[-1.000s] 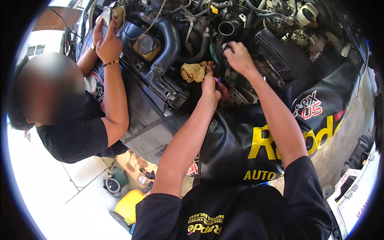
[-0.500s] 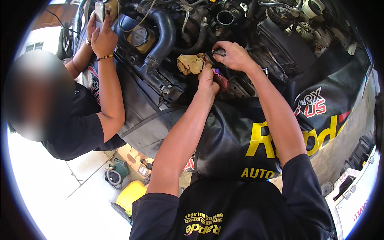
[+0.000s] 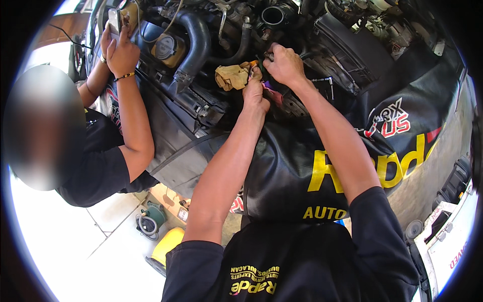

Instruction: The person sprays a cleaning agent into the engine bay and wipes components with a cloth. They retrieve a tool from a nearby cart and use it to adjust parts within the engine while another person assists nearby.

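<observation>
Over the engine bay, my left hand [image 3: 255,89] is closed around a crumpled rag. The rag's tan part [image 3: 231,77] sticks out to the left, a bit of orange shows above the fingers, and a purple-pink piece [image 3: 272,93] hangs on the right. Just beside it, my right hand [image 3: 285,65] pinches a small dark grey part [image 3: 268,56], mostly covered by the fingers, so its kind is unclear. The two hands are close together, the right one slightly farther forward. Beyond them is a round open pipe mouth [image 3: 272,16].
A thick black hose [image 3: 199,43] and a coolant reservoir cap [image 3: 164,47] lie to the left. A silver ratchet-like tool [image 3: 324,80] rests right of my right hand. A black fender cover [image 3: 287,166] drapes the car's front. At left, another person holds up a phone-like device [image 3: 115,22].
My right hand has turned, hiding more of the dark part. More orange shows on the rag in my left hand. The whole view has shifted slightly.
</observation>
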The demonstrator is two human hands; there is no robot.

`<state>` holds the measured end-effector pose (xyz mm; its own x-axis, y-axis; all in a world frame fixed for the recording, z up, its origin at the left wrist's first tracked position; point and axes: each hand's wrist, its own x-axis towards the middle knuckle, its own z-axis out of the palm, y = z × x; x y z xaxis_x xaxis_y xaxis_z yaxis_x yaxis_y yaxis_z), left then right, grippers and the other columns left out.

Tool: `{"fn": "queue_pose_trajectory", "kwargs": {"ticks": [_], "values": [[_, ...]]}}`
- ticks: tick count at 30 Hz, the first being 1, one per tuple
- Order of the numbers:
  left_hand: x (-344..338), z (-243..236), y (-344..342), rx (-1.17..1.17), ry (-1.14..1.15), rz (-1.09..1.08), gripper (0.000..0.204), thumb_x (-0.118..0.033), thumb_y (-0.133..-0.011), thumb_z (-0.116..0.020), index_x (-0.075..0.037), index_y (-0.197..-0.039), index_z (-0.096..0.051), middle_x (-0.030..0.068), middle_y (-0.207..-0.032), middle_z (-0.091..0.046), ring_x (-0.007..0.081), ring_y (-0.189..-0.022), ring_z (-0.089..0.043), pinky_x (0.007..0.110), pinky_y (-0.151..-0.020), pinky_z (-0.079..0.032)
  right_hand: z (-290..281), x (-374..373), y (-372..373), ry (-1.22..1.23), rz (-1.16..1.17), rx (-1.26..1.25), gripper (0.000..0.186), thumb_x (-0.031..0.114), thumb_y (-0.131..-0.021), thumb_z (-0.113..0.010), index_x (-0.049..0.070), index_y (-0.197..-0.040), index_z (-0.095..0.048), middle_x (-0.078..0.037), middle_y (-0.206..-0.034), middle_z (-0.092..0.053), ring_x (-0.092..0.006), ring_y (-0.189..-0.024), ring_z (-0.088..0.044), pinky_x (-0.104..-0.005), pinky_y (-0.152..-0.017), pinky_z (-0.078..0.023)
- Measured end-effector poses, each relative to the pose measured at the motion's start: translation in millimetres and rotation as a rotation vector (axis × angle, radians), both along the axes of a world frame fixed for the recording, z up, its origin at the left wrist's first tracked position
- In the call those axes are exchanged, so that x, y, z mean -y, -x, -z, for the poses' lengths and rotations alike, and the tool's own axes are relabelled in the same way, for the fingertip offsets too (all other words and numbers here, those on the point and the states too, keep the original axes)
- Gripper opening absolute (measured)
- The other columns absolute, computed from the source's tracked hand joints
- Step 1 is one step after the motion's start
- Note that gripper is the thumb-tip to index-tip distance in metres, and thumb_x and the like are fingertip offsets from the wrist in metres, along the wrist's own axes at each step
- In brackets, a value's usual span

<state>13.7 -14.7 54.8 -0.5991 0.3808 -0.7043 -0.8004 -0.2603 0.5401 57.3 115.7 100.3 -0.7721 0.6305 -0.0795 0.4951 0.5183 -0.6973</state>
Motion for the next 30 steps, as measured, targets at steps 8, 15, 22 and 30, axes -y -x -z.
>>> {"fn": "queue_pose_trajectory", "kwargs": {"ticks": [8,15,22,30], "values": [[-1.2,-16.2,-4.2,0.05,-0.029,0.001,0.034,-0.039,-0.107,-0.064,-0.017,-0.134,-0.062,0.0016,-0.109,-0.067,0.022,-0.099,-0.065,0.047,-0.087,-0.056,-10.3,-46.1,-2.5,0.54,-0.124,-0.277,0.027,0.009,-0.098,-0.066,0.006,-0.125,-0.072,0.002,-0.092,-0.068,-0.0079,-0.079,-0.058,-0.0294,-0.073,-0.051],[7.5,3.1,3.9,0.16,-0.017,0.038,0.02,-0.025,-0.109,-0.063,-0.014,-0.125,-0.065,0.0025,-0.112,-0.071,0.0205,-0.098,-0.071,0.042,-0.084,-0.06,-22.4,-10.7,-4.7,0.154,-0.337,-0.034,0.036,0.024,-0.086,-0.081,0.011,-0.118,-0.072,-0.019,-0.111,-0.075,-0.0371,-0.107,-0.072,-0.0447,-0.092,-0.055],[4.1,12.2,5.1,0.1,-0.109,0.051,0.019,-0.024,-0.109,-0.06,-0.014,-0.125,-0.063,0.0048,-0.11,-0.069,0.0233,-0.096,-0.07,0.045,-0.08,-0.06,-18.2,-7.9,-8.6,0.063,-0.3,-0.098,0.037,0.022,-0.08,-0.08,0.008,-0.114,-0.073,-0.02,-0.098,-0.075,-0.0393,-0.097,-0.073,-0.046,-0.085,-0.057],[-4.7,-22.5,-3.2,0.012,-0.001,-0.003,0.023,-0.028,-0.111,-0.06,-0.012,-0.127,-0.065,0.0052,-0.114,-0.072,0.0211,-0.1,-0.071,0.043,-0.087,-0.06,3.3,-16.7,-5.6,0.138,-0.066,-0.216,0.028,0.019,-0.087,-0.081,0.008,-0.112,-0.076,-0.014,-0.085,-0.074,-0.0243,-0.081,-0.072,-0.0387,-0.077,-0.056]]}}
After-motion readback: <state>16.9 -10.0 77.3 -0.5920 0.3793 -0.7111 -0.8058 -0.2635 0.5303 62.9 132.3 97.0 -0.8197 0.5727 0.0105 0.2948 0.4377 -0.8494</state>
